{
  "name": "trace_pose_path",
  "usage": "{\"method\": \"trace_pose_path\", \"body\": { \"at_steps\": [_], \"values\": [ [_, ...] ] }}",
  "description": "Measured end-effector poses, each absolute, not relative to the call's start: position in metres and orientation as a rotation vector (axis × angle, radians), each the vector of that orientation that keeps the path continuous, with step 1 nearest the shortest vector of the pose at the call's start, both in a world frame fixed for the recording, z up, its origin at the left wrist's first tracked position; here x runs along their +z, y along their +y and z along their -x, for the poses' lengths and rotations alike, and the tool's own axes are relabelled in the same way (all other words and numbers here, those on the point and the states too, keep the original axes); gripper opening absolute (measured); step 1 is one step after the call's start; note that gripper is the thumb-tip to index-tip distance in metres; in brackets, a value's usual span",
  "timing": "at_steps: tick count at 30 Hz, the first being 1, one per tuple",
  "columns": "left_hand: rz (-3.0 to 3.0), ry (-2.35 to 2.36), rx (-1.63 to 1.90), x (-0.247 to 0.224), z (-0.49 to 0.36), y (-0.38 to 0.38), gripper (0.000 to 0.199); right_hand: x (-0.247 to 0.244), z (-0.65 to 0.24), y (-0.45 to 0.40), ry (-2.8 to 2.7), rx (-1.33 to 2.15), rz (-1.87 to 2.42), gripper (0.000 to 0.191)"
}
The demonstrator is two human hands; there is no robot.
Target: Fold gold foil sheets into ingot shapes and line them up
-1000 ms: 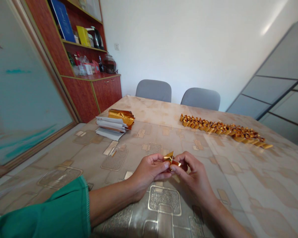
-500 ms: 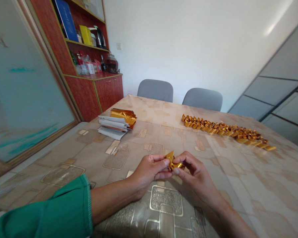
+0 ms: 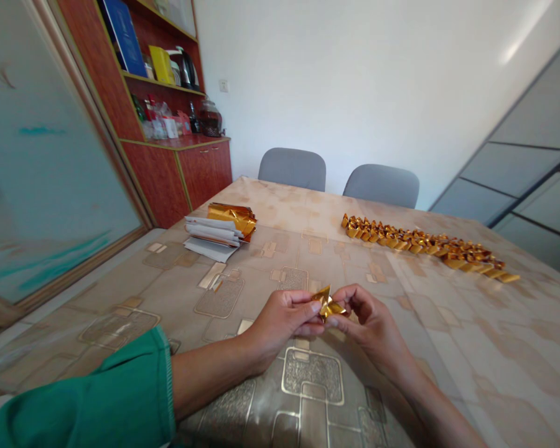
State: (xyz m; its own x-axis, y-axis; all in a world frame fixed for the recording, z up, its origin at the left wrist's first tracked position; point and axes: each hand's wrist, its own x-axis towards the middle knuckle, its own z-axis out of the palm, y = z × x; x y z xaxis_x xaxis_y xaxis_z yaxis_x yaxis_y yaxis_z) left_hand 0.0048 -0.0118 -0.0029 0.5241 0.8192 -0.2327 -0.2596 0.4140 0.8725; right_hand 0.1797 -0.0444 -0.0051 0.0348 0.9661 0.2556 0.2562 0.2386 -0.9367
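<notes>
A small folded gold foil paper [image 3: 326, 306] with a pointed upper tip is held over the table between both hands. My left hand [image 3: 287, 317] pinches its left side between thumb and fingers. On its right side, my right hand [image 3: 366, 317] grips the foil with thumb and bent fingers. Several folded gold pieces [image 3: 420, 242] stand packed in long rows at the right back of the table. To the left lies a stack of gold foil sheets [image 3: 236, 218], with grey-white paper [image 3: 212, 235] beside it.
The table [image 3: 280, 205] has a patterned covering. Two grey chairs [image 3: 292, 168] stand behind it against the far side. At the back left is a red-brown cabinet [image 3: 208, 168] holding jars, bottles and a kettle. A sliding glass door [image 3: 51, 162] is at the left.
The foil piece has shifted slightly right and looks more spread between my fingers. Both hands keep hold of it and have moved only slightly.
</notes>
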Motion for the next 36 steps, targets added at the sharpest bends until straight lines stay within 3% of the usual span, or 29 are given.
{"method": "trace_pose_path", "body": {
  "at_steps": [7, 15, 29, 36],
  "values": [
    [-0.941, 0.732, 0.75, -0.0076, -0.006, -0.0117, 0.034, -0.0053, -0.1783, -0.0432, -1.494, 0.802, 1.213, 0.015],
    [-0.742, 0.732, 0.744, -0.006, -0.005, -0.0084, 0.037, -0.0015, -0.1822, -0.0401, -1.338, 1.173, 1.079, 0.022],
    [-0.85, 0.737, 0.769, -0.0062, -0.0037, -0.0102, 0.033, -0.0012, -0.178, -0.0428, -1.208, 1.225, 1.062, 0.03],
    [-0.88, 0.743, 0.764, -0.0044, -0.0036, -0.0109, 0.033, -0.0032, -0.1792, -0.0432, -1.338, 1.054, 1.126, 0.018]
  ]
}}
